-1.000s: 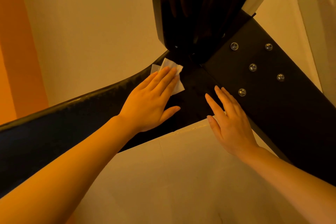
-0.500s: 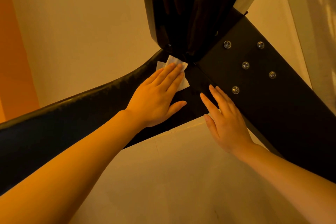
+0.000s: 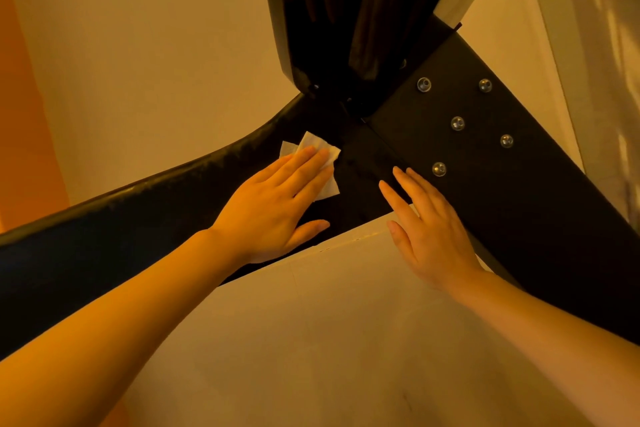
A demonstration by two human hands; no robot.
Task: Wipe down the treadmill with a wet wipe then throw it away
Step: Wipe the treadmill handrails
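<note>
The black treadmill frame fills the middle of the view, with a curved black rail running to the lower left and a bolted plate to the right. A white wet wipe lies on the rail near the joint. My left hand presses the wipe flat with straight fingers, covering most of it. My right hand rests flat on the frame just right of the joint, fingers straight, holding nothing.
Several shiny bolts stud the plate beside my right hand. A dark upright column rises from the joint. Pale floor lies below and around the frame; an orange wall is at the far left.
My left hand has slid the wipe back down and to the left along the rail, away from the joint. My right hand has stayed on the frame.
</note>
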